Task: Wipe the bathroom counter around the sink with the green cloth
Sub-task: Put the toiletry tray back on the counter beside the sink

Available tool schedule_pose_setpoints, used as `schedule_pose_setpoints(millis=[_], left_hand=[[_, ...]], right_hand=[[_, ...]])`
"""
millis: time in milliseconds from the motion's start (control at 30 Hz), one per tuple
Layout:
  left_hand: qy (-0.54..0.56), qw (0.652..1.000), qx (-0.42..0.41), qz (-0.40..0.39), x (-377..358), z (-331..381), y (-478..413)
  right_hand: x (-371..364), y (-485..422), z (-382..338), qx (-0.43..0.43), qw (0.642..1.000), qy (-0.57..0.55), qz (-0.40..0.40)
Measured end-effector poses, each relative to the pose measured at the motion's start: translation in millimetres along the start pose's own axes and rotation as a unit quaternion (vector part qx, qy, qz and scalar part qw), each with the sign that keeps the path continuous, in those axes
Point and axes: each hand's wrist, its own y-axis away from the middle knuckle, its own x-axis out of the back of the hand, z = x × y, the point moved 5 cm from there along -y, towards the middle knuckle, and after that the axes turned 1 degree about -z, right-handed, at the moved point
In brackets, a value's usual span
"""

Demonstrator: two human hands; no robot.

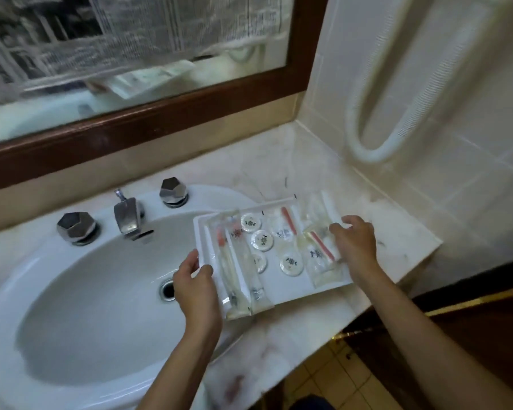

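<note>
while both hands are holding the white tray (pixel 282 284), the left hand (pixel 194 287) is gripping its near-left corner with the thumb on top, and the right hand (pixel 354 241) is curling its fingers over the right edge. the tray is carrying round wrapped discs (pixel 261 240) and clear sachets (pixel 320 257), and is lying across the right rim of the sink (pixel 80 306) and the marble counter (pixel 308 155) beside it; whether it is lifted cannot be told. a chrome spout (pixel 128 217) and two faceted knobs (pixel 77 227) are standing behind the basin.
</note>
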Motion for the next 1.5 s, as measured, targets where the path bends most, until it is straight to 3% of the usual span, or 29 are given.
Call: schedule_pose_setpoints(millis=[367, 600, 733, 1067, 1500], left_hand=[[-0.03, 0.994, -0.084, 0.063, -139.7, 61.2, -84.7], [-0.084, 0.99, -0.069, 0.087, -200.8, 74.1, -155.3], [-0.084, 0.992, -0.042, 0.08, -223.2, 69.8, -176.8], [-0.174, 0.983, -0.051, 0.042, -243.8, 73.8, -184.3], [-0.199, 0.977, -0.07, 0.021, -239.8, 70.1, -174.7]], right_hand=[[-73.2, -183.6, -88.4, 0.054, 0.992, 0.091, -0.069], [-115.0, -256.7, -132.0, 0.107, 0.982, 0.145, -0.059], [-126.2, -285.5, -140.7, 0.088, 0.984, 0.138, -0.068], [-141.2, -314.0, -137.3, 0.081, 0.99, 0.085, -0.082], [-134.5, -285.3, -126.9, 0.19, 0.968, 0.155, -0.049]])
